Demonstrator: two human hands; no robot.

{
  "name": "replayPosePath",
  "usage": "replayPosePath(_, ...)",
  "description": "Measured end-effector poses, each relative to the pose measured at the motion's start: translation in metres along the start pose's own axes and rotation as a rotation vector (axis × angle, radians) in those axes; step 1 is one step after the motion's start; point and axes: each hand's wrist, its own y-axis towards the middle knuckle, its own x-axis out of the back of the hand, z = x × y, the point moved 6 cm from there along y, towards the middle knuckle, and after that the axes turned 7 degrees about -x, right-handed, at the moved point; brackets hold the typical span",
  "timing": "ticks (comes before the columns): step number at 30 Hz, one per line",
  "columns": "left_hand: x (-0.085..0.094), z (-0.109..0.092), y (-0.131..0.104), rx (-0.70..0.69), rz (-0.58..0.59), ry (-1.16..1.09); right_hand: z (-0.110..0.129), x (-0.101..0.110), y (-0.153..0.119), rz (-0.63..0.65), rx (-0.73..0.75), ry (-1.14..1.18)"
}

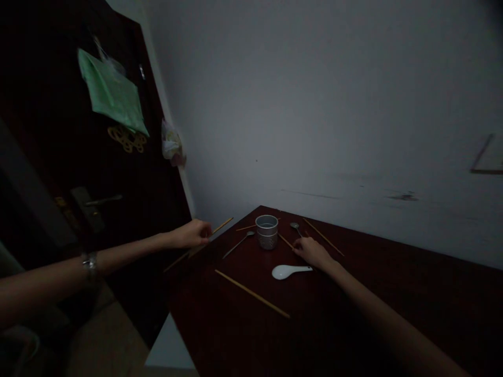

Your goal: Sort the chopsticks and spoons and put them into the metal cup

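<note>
My left hand [192, 234] is closed around a chopstick [222, 225] at the table's left edge; the stick slants out on both sides of the fingers. My right hand [313, 252] has its fingers pinched at the end of another chopstick [285, 241], which points toward a silver metal cup [268, 242]. Just beyond those fingers lies a metal spoon [295, 226], its handle partly hidden. A white soup spoon [283, 272] rests below the right hand. Left of the cup is a second metal spoon [239, 245].
More chopsticks lie on the dark table [243, 335]: one in front [252, 294], one at the right [323, 237], and one partly behind the cup [245, 228]. A pale wall [314, 104] borders the table. The dark door [47, 131] at left carries a green cloth bag [113, 91].
</note>
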Motion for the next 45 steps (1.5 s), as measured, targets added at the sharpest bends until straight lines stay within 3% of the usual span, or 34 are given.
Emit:
replayPosePath(4, -0.053, 0.024, -0.028, 0.348, 0.163, -0.256, 0.002, 0.009, -0.007, -0.030, -0.017, -0.003)
replayPosePath(7, -0.088, 0.036, -0.041, 0.557, 0.211, -0.444, 0.004, 0.021, -0.014, -0.071, -0.008, -0.024)
replayPosePath(10, -0.109, 0.035, -0.045, 0.639, 0.181, -0.601, 0.008, 0.033, -0.021, -0.105, 0.016, -0.028)
replayPosePath(14, -0.125, 0.023, -0.044, 0.629, 0.202, -0.629, 0.016, 0.041, -0.032, -0.113, 0.073, -0.017)
replayPosePath(19, -0.130, 0.004, -0.043, 0.592, 0.281, -0.564, 0.011, 0.049, -0.045, -0.135, 0.113, -0.034)
replayPosePath(25, -0.126, 0.000, -0.043, 0.554, 0.321, -0.522, -0.056, 0.050, -0.036, -0.155, -0.097, 0.028)
replayPosePath(30, -0.118, 0.004, -0.043, 0.489, 0.339, -0.437, -0.092, 0.029, -0.039, 0.006, -0.224, 0.198)
replayPosePath(38, -0.106, -0.002, -0.037, 0.437, 0.313, -0.256, -0.077, 0.011, -0.043, 0.037, -0.248, 0.317)
replayPosePath(45, -0.097, -0.014, -0.033, 0.397, 0.336, -0.195, -0.062, 0.002, -0.038, 0.068, -0.358, 0.513)
